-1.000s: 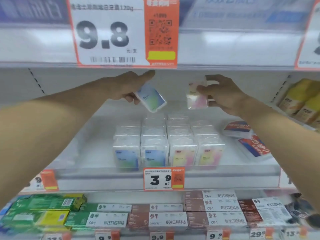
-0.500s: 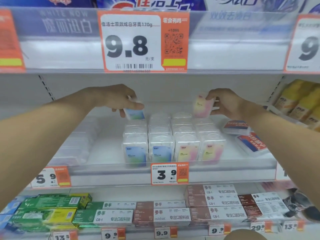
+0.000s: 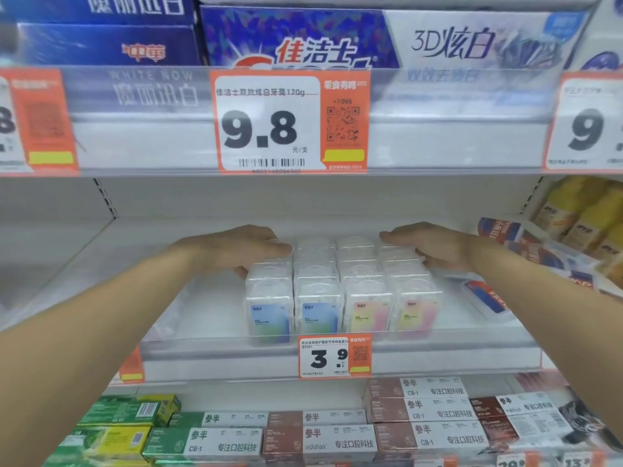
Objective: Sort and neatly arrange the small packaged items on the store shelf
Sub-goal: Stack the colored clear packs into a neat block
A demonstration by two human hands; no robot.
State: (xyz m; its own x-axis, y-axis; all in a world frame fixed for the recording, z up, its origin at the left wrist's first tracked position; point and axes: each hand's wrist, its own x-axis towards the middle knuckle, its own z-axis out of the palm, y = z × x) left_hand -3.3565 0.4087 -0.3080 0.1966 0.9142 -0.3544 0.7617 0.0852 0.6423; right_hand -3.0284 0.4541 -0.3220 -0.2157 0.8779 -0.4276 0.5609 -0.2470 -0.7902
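A block of small clear plastic packets, four rows wide, stands on the white metal shelf just behind the orange 3.9 price tag; the front labels run blue, blue, pink, pink. The left hand lies flat-fingered against the block's left rear, the right hand likewise at its right rear (thumbs hidden). Right of the block lie loose red-and-blue flat packs. Above hang a 9.8 price tag and blue toothpaste cartons.
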